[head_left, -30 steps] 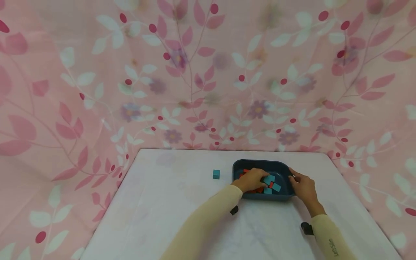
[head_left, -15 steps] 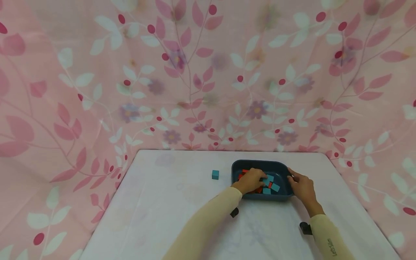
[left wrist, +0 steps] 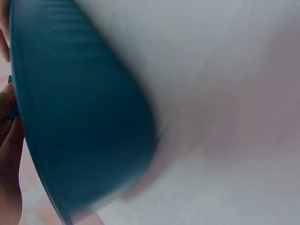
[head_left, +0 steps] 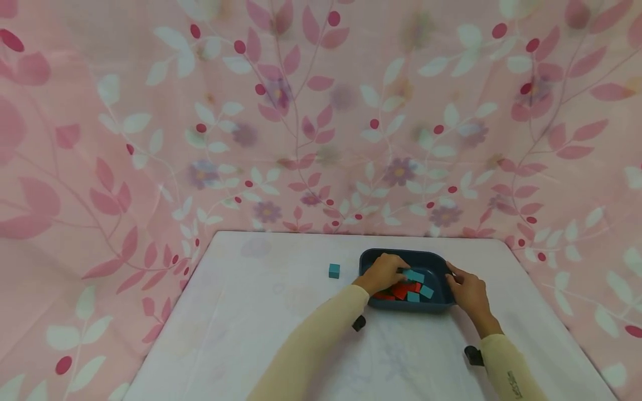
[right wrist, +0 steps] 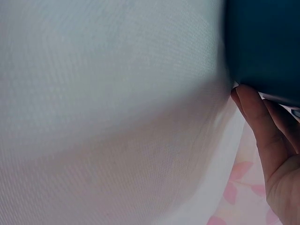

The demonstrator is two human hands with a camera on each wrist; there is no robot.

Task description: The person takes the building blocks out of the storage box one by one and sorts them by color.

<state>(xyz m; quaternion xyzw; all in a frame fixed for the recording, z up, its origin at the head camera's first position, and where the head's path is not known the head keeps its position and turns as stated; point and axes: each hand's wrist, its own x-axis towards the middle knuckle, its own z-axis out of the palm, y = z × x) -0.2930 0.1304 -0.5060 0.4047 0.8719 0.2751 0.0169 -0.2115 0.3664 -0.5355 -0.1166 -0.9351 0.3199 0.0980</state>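
A dark blue plastic tray (head_left: 436,306) stands on the table with red blocks (head_left: 399,291) and several light blue blocks (head_left: 426,292) inside. My left hand (head_left: 383,272) reaches over its near left side, thumb and fingers pinching a light blue block (left wrist: 12,110) just past the rim in the left wrist view. The hand and wrist hide part of the red blocks. At the tray's right end my right hand (head_left: 468,289) grips the rim, fingers (right wrist: 253,105) against the outer wall in the right wrist view. One light blue cube (head_left: 334,271) lies outside, left of the tray.
A white cloth covers the table (head_left: 251,312). Behind it and at both sides hangs a pink floral curtain (head_left: 301,122). Dark wrist cameras (head_left: 473,355) stick out below both forearms.
My left hand has risen and shifted slightly left within the tray, uncovering more red blocks. My right hand keeps its grip on the tray's right end.
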